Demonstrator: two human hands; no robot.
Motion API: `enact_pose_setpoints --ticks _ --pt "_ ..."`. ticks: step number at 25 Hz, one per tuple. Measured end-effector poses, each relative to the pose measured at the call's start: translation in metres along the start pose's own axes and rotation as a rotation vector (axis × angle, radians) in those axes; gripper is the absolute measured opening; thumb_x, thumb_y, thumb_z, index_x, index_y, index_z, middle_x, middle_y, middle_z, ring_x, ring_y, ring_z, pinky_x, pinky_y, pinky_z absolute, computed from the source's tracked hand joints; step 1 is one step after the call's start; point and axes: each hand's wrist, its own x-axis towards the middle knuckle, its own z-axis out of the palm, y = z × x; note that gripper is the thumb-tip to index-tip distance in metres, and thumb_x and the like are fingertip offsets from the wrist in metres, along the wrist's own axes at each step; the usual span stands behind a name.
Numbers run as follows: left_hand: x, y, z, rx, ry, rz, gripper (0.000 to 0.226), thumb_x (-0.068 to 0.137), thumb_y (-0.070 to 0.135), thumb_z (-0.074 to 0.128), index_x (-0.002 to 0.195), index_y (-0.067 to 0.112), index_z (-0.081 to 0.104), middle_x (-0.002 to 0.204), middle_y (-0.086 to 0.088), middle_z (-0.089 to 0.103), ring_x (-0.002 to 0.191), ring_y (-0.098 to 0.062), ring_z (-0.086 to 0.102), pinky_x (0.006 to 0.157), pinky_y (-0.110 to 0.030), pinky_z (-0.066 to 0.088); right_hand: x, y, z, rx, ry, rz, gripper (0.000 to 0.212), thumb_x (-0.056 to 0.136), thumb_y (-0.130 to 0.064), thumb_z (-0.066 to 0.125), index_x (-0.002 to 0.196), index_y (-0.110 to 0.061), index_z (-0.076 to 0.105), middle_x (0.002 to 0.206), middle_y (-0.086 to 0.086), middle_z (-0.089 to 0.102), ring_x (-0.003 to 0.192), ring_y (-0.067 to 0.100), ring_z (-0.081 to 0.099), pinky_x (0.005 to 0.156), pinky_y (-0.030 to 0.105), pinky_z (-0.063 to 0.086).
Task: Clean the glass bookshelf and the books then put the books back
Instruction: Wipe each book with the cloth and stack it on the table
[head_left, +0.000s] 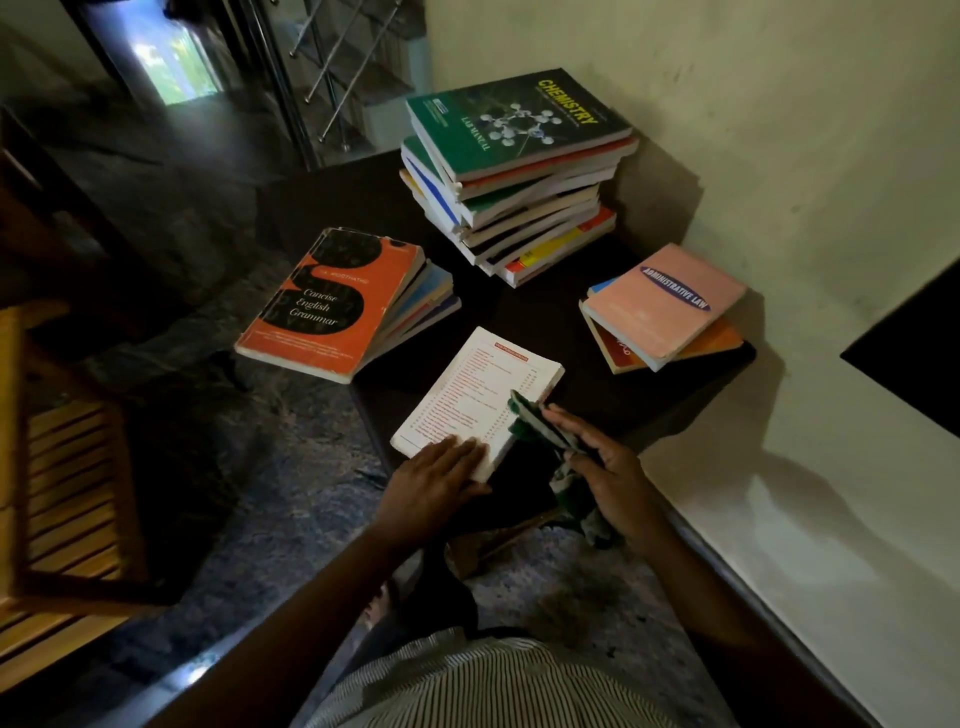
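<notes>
the white book lies flat on the dark table, its near corner under the left hand, which presses on it with flat fingers close together. the right hand is at the book's right edge and grips a green cloth, crumpled and soft. behind are a tall stack, an orange book and a pink book, all paper covers
</notes>
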Motion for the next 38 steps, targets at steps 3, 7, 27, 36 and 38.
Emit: enact_pose_setpoints --ticks 3,7,27,36,38 --pt "0.022 -0.016 -0.02 0.039 0.0 -0.076 0.042 0.092 0.038 0.037 0.107 0.01 0.065 0.085 -0.006 0.073 0.06 -0.017 0.069 0.04 -0.025 0.045 0.014 -0.007 0.001 0.019 -0.006 -0.018 0.047 0.093 0.007 0.044 0.126 -0.025 0.054 0.142 -0.01 0.044 0.135 0.005 0.034 0.107 0.021 0.035" --pt "0.035 -0.01 -0.039 -0.196 -0.04 -0.447 0.033 0.091 0.025 0.048 0.116 0.01 0.063 0.098 -0.011 0.071 0.076 -0.025 0.068 0.059 -0.029 0.049 0.033 -0.025 0.008 0.022 -0.007 -0.071 0.048 0.093 0.005 0.045 0.122 -0.031 0.056 0.139 -0.011 0.047 0.133 0.004 0.037 0.107 0.023 0.037" --pt "0.007 -0.125 -0.104 -1.176 0.521 -1.569 0.022 0.097 0.024 0.048 0.109 0.007 0.056 0.095 -0.01 0.062 0.075 -0.017 0.059 0.06 -0.026 0.043 0.089 -0.11 0.084 0.061 -0.131 -0.252 0.048 0.091 0.009 0.044 0.116 -0.029 0.059 0.133 -0.013 0.053 0.126 -0.006 0.042 0.099 0.011 0.038" --pt "0.06 -0.024 -0.027 -1.812 0.039 -1.626 0.024 0.098 0.03 0.04 0.094 0.012 0.055 0.099 -0.008 0.061 0.081 -0.02 0.06 0.077 -0.036 0.046 0.029 -0.072 0.014 0.047 0.164 -0.069 0.047 0.091 0.006 0.047 0.108 -0.035 0.06 0.124 -0.021 0.054 0.116 -0.012 0.047 0.094 0.009 0.042" --pt "0.107 -0.009 -0.003 -1.852 -0.075 -1.564 0.024 0.097 0.029 0.045 0.102 0.009 0.055 0.107 -0.011 0.059 0.088 -0.024 0.06 0.083 -0.039 0.047 0.009 -0.063 -0.014 0.025 0.294 -0.029 0.049 0.09 0.008 0.048 0.106 -0.037 0.06 0.12 -0.024 0.055 0.113 -0.009 0.05 0.09 0.009 0.044"
